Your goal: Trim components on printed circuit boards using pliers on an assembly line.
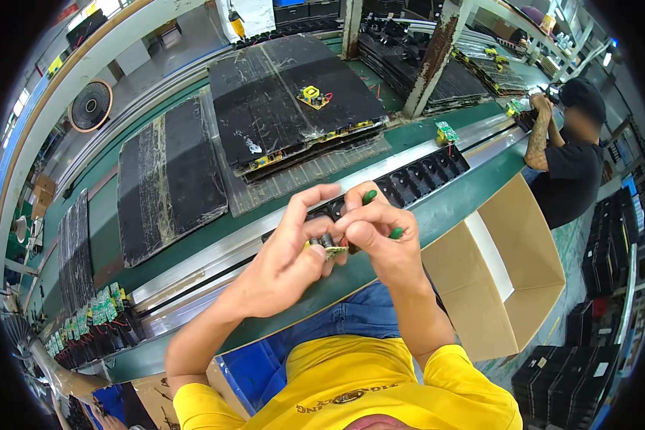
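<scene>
Both my hands meet in front of my chest, above the near edge of the bench. My left hand (276, 269) is closed on a small circuit board (334, 251) with dark cylindrical parts. Close against it, my right hand (390, 251) grips a green-handled hand tool, probably pliers or cutters (369, 197); its jaws are hidden by my fingers. A bit of red wire shows between the hands by the board. Behind them lies a row of black plastic housings (417, 177), partly covered by my fingers, with a green circuit board (446, 133) at its far right end.
Stacked black sheets (294, 86) carry a yellow component board (313, 97). Several green boards in black housings (97, 322) line the left. An open cardboard box (473, 287) stands right of me. Farther right, a person in black (570, 158) works at the bench.
</scene>
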A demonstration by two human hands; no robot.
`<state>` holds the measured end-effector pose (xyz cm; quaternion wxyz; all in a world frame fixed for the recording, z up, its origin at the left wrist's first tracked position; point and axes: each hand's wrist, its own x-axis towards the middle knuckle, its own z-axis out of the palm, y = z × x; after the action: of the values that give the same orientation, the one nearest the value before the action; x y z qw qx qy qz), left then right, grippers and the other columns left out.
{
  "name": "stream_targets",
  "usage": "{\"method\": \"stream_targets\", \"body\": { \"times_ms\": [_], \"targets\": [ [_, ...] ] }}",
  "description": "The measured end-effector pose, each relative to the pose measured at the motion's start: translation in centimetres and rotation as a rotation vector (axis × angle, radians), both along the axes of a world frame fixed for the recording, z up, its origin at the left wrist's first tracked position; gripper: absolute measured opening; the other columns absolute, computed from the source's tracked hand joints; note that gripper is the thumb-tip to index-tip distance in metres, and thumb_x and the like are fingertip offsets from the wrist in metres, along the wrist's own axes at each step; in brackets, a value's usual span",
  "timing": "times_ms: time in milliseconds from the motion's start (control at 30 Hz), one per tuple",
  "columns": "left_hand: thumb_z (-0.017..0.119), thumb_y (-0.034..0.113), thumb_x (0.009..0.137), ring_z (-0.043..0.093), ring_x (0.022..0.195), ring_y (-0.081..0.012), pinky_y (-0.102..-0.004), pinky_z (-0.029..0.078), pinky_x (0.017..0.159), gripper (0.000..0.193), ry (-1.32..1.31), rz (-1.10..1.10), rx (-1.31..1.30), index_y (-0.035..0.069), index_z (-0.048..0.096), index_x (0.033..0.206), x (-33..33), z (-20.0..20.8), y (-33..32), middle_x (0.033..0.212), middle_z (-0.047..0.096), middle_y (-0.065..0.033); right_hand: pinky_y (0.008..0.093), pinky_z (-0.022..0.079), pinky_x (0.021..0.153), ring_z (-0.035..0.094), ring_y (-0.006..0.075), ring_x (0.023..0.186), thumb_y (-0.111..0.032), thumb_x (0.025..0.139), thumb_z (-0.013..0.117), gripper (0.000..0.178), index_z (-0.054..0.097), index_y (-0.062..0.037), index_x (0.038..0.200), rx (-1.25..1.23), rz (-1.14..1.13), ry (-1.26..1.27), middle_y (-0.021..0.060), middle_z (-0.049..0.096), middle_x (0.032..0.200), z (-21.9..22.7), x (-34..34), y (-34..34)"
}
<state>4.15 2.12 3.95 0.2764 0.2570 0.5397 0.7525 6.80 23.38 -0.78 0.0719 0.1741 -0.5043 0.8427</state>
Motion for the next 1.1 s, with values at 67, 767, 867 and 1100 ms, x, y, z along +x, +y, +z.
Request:
{"method": "stream_targets", "body": {
  "times_ms": [67, 767, 867, 1100],
  "targets": [
    [0.073, 0.003, 0.107, 0.066, 0.089, -0.0177, -0.0298, 0.055, 0.082, 0.063, -0.209, -0.066, 0.105, -0.001, 0.044, 0.163, 0.1, -0.4, 0.2, 0.109, 0.074, -0.0119, 0.0251, 0.049, 0.081, 0.058, 0.0142, 0.093, -0.005, 0.095, 0.092, 0.012, 0.089, -0.0062, 0.107, -0.148, 0.010, -0.063, 0.0067, 0.061, 0.118, -0.2, 0.3, -0.5],
    [0.070, 0.007, 0.112, 0.055, 0.070, -0.0126, -0.0275, 0.046, 0.063, 0.010, -0.017, 0.414, -0.067, 0.005, 0.064, 0.104, 3.4, -1.7, 1.9, 0.090, 0.070, -0.0050, 0.0233, 0.047, 0.080, 0.056, 0.0131, 0.094, -0.017, 0.101, 0.089, 0.022, 0.086, -0.0004, 0.116, -0.039, -0.108, -0.267, 0.0108, 0.068, 0.133, -0.2, 1.9, -0.5],
    [0.073, 0.004, 0.108, 0.055, 0.070, -0.0139, -0.0294, 0.047, 0.063, 0.011, 0.237, 0.490, -0.260, 0.005, 0.065, 0.102, 3.4, -2.3, 2.0, 0.089, 0.070, -0.0051, 0.0233, 0.049, 0.083, 0.057, 0.0118, 0.093, -0.007, 0.103, 0.086, 0.016, 0.087, -0.0011, 0.118, 0.150, -0.254, -0.019, 0.0091, 0.068, 0.131, -0.4, 1.9, -0.5],
    [0.076, -0.003, 0.102, 0.058, 0.072, -0.0163, -0.0290, 0.050, 0.067, 0.010, 0.657, 0.525, -0.309, 0.001, 0.069, 0.107, 3.2, -3.0, 2.5, 0.093, 0.071, -0.0073, 0.0257, 0.050, 0.085, 0.058, 0.0120, 0.098, -0.006, 0.103, 0.085, 0.010, 0.086, -0.0033, 0.113, 0.274, -0.183, -0.025, 0.0087, 0.066, 0.133, 0.0, 2.1, 1.2]
  ]
}}
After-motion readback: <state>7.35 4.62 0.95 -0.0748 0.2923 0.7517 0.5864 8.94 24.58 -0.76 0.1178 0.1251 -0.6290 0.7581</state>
